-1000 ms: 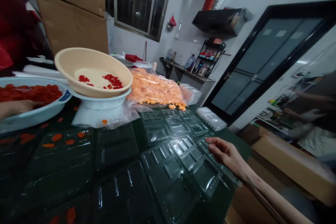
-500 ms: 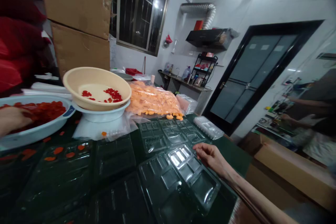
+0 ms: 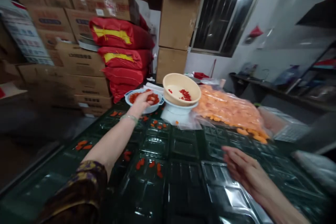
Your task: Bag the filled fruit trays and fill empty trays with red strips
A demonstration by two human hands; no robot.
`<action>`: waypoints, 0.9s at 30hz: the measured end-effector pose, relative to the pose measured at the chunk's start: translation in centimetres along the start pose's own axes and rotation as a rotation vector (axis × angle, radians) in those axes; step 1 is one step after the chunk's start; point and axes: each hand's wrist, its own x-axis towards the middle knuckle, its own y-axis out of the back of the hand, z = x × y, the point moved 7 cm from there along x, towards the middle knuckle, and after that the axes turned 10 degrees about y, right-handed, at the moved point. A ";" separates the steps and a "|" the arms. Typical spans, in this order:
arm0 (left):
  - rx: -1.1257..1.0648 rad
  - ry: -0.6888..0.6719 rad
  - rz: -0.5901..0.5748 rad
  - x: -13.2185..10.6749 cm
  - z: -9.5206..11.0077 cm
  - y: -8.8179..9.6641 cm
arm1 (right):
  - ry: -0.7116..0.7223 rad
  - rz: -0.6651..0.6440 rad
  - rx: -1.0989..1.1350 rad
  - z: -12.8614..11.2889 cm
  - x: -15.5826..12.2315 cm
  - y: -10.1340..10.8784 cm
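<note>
Left hand (image 3: 143, 101), fingers bunched, in red pieces (image 3: 154, 98) in a white bowl (image 3: 127, 95), hold unclear; right hand (image 3: 245, 171) open over clear plastic trays (image 3: 183, 178)

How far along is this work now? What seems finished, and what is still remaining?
Done: the clear plastic trays near the left hand have red pieces in some compartments. In hand: the left hand is at the white basin of red pieces. Left: the trays under the right hand look bare, the beige bowl holds more red pieces, and the large bag of orange pieces looks full.
</note>
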 end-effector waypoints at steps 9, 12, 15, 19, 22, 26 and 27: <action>0.221 -0.107 0.079 -11.6 -10.9 0.2 | -0.164 -0.276 0.422 2.8 -3.0 -20.1; 0.498 -0.443 0.192 -16.4 -11.1 1.5 | -0.561 -0.263 0.549 5.5 -6.7 -21.4; 0.683 -0.750 0.240 -19.6 -11.4 1.5 | -0.636 -0.237 0.788 5.3 -8.6 -22.1; 0.716 -0.979 0.289 -21.9 -11.9 1.0 | -0.631 -0.151 0.927 4.8 -9.2 -22.3; 0.712 -1.047 0.336 -22.8 -11.8 0.7 | -0.626 -0.113 0.908 5.0 -9.2 -22.1; 0.533 -0.917 0.425 -22.0 -11.6 1.8 | -0.614 -0.122 0.778 6.5 -9.5 -22.2; 0.451 -0.841 0.433 -21.5 -11.7 2.2 | -0.613 -0.127 0.742 7.0 -9.5 -22.3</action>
